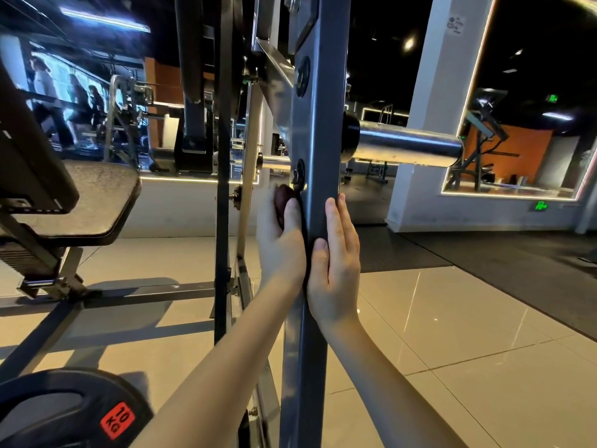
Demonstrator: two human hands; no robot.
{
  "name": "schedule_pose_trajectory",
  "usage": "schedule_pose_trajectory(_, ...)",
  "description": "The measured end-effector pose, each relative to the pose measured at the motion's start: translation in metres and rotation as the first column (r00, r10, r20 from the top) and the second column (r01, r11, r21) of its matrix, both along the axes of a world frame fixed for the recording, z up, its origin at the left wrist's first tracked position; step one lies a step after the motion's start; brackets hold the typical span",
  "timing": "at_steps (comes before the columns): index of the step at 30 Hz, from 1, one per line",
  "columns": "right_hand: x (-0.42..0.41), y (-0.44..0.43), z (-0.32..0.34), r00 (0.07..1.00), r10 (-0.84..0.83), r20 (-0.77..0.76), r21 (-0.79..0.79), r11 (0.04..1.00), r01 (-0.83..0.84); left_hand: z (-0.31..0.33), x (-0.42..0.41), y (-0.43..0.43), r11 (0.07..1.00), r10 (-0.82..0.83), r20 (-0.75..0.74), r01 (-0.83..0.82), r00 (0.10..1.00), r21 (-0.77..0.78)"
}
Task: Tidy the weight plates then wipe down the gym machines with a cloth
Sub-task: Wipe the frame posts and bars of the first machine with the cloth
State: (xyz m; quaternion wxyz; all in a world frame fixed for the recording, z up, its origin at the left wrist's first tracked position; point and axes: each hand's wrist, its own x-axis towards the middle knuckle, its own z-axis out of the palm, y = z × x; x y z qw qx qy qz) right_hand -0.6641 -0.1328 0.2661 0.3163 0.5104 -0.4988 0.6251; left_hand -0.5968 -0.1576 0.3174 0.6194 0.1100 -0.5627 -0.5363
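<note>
left hand (280,244) is gripping a bunched dark maroon cloth (283,199), fingers curling round it, grip holding the wad against the left face of the machine's grey upright (318,124). right hand (336,263) is lying flat on the upright's right edge, fingers straight, grip wide and holding nothing. a dark patch is showing on the post between the two hands; can't tell if it's more cloth. both hands are sitting just below a bolt cap (298,176). a chrome sleeve (407,147) is sticking out to the right of the upright, above the hands. a black padded seat (80,202) is sitting on a dark frame left of the post. a black weight plate (118,420) with a red 10 kg label is sitting in the near left corner, well apart from the hands. a glossy tile floor (452,334) is running underneath, with a dark mat (484,253) lying far right.
</note>
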Motion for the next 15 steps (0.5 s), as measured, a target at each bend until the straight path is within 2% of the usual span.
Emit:
schedule_pose_trajectory(4,-0.002,-0.001,-0.001,1.0,-0.013,-0.014,-0.005,1.0,0.013,0.002,0.002,0.001,0.998,-0.045,0.003,0.045,0.999,0.053)
schedule_pose_trajectory(7,-0.003,-0.001,-0.003,1.0,0.009,-0.009,0.003,1.0,-0.009,0.014,0.0,0.005,0.999,-0.033,-0.034,0.032,0.999,-0.023)
schedule_pose_trajectory(9,-0.003,-0.002,-0.002,1.0,-0.014,-0.014,-0.012,1.0,0.014,0.0,-0.001,0.007,0.999,-0.029,-0.04,0.028,0.999,-0.02)
schedule_pose_trajectory(13,-0.001,-0.001,0.001,1.0,-0.016,-0.005,-0.023,1.0,0.016,-0.034,0.004,0.009,0.989,-0.079,0.043,0.073,0.996,0.129)
schedule_pose_trajectory(15,-0.001,0.0,0.0,1.0,-0.005,-0.007,-0.03,1.0,0.005,-0.028,0.004,0.004,0.987,-0.114,0.039,0.108,0.993,0.123)
